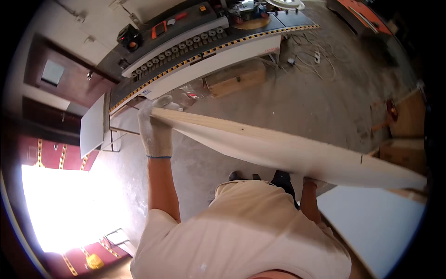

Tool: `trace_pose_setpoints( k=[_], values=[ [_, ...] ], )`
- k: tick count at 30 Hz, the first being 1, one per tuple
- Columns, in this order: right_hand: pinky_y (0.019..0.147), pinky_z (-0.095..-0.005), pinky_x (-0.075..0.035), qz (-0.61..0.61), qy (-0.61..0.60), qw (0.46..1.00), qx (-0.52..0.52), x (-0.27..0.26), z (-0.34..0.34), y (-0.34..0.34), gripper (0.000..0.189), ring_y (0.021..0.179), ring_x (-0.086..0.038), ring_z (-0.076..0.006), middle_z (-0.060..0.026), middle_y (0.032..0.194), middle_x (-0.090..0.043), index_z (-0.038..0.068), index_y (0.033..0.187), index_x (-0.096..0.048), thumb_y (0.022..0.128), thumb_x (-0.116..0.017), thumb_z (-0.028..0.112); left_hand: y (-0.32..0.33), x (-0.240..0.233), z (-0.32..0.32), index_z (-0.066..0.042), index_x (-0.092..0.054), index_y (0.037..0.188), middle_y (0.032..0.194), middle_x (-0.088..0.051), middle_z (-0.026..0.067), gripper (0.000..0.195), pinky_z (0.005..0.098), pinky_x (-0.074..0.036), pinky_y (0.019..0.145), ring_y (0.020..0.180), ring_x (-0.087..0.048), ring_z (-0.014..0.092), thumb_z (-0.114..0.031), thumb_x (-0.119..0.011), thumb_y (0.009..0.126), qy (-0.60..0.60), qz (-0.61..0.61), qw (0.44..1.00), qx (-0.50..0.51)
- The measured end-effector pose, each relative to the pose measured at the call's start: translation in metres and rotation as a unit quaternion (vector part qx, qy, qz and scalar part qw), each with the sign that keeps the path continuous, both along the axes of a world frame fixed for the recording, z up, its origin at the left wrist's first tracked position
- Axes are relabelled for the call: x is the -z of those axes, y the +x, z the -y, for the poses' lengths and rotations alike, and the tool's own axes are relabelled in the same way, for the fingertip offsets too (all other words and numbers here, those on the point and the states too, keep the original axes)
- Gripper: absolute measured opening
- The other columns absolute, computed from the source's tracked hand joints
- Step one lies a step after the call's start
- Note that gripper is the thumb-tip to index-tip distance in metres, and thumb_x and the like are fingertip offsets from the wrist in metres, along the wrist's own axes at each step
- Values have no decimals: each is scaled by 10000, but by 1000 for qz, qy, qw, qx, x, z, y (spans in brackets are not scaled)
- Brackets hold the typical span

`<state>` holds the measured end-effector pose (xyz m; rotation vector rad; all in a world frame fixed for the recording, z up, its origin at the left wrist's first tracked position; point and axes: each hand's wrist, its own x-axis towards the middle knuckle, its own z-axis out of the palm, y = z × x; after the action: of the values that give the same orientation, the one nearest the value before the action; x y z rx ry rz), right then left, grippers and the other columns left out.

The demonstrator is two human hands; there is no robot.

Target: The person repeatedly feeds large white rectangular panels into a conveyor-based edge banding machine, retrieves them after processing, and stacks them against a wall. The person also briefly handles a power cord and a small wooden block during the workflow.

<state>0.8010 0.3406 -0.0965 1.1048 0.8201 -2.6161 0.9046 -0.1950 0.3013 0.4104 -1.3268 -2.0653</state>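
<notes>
A large white-faced wooden panel (pixel 258 141) is held up across my front, its bare wood edge facing upward. My left hand (pixel 155 130), in a pale knitted work glove with a blue cuff trim, grips the panel's left end at the top corner. Lower down on the right, my right hand (pixel 315 182), also gloved, is at the panel's bottom edge. The panel hides most of its fingers. A dark mark crosses the wood edge towards the far right end.
An edge banding machine (pixel 209 57) with a row of rollers and yellow-black striped edging stands ahead. Under it lies a wooden box (pixel 237 78). Cables (pixel 313 61) trail on the concrete floor. White boards (pixel 373 223) lie at right; another white board (pixel 93 125) stands left, near a bright doorway.
</notes>
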Motion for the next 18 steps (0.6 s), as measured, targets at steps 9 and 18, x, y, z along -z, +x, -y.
trace_pose_setpoints(
  k=[9,18],
  values=[
    [1189,-467,-353,-30,15,999,14,-55,-136,-193,755,1431,-439,-325,-93,1615,-427,110,1566,-425,1045,-286,639,-153,-53,-129,52,-410,1503,1269,-615,219,926,476,-465,1048,1168,-582,338,-734,-325,1021,35,-74,990,118],
    [1194,-456,-338,-114,86,990,-1,-97,-189,-364,760,1444,-417,-323,-83,1628,-411,124,1572,-422,1042,-296,654,-290,196,-216,-91,-623,864,717,-522,-49,538,294,-425,620,650,-466,95,-562,-465,1070,-33,277,942,-186]
  ],
)
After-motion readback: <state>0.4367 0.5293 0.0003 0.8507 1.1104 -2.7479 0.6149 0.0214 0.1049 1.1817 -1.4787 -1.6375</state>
